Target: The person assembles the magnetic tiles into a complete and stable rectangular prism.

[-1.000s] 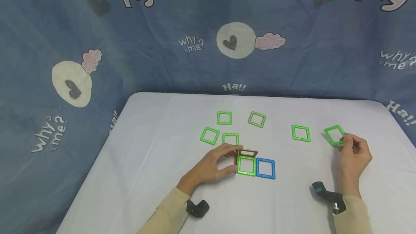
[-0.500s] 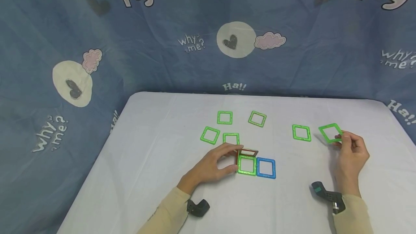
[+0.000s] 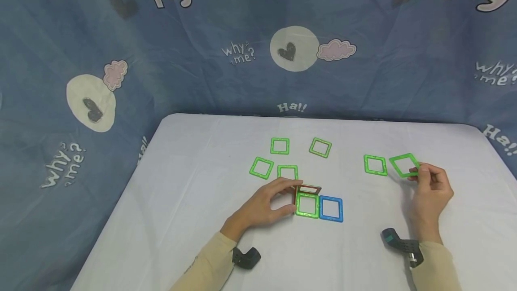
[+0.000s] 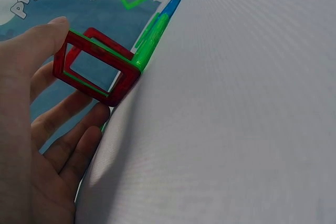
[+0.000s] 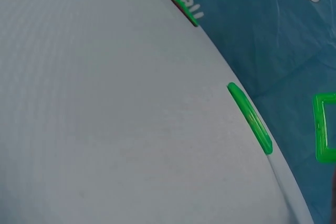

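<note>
held green frame point(image 3: 400, 156): a thin square rim, raised and tilted above the right part of the white table point(image 3: 202, 156).
right hand point(image 3: 432, 192): nearly closed, with the frame's near right corner pinched between thumb and fingers.
handling: judged light, stiff and slightly slick; a slip is likelier than a break.
best hold: one corner or side of the rim, so the other edges are left free.
nearest loose green frame point(image 3: 375, 174): laid flat just beside, to the left.
blue frame point(image 3: 331, 220): laid flat, touching the base green frame point(image 3: 307, 216).
left red frame point(image 4: 126, 80): stood on edge along the base's left side.
rear red frame point(image 4: 113, 44): stood along the base's far side.
left hand point(image 3: 264, 203): partly curled, the left red frame being steadied between thumb and fingertips.
backdrop cloth point(image 3: 222, 3): hung behind, printed with words.
</note>
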`<state>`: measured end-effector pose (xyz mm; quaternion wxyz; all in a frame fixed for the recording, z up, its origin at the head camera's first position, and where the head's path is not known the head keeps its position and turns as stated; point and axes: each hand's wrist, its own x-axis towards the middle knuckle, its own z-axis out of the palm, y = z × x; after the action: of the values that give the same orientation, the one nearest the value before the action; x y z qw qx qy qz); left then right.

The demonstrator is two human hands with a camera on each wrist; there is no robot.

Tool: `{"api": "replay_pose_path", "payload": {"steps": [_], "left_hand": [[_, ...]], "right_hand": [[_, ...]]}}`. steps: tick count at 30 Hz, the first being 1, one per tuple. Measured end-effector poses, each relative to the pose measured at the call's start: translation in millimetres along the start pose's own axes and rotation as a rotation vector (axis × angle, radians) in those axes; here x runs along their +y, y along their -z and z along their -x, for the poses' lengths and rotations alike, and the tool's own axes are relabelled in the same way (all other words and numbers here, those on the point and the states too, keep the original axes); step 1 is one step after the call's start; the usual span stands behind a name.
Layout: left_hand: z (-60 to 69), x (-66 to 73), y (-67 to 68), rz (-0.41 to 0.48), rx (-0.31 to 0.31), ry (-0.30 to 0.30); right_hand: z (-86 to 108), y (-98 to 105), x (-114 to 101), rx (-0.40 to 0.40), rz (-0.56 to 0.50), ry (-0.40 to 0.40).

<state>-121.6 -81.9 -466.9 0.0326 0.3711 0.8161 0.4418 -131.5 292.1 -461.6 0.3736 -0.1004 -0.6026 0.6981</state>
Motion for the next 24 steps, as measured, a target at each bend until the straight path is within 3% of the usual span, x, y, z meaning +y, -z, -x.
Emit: {"api": "replay_pose_path", "payload": {"steps": [10,16,24], "left_hand": [[-0.8,1.7,0.8,0.012,0.004,-0.017],[-0.9,1.5,1.3,0.003,0.004,-0.025],[-1.3,-1.3,0.0,-0.005,-0.022,0.040]], "right_hand": [[1.9,-1.4,5.0,-0.068,0.002,0.058],[6.0,-4.8,2.7,-0.141,0.033,0.033],[8.7,-7.1,4.4,-0.247,0.132,0.033]]}}
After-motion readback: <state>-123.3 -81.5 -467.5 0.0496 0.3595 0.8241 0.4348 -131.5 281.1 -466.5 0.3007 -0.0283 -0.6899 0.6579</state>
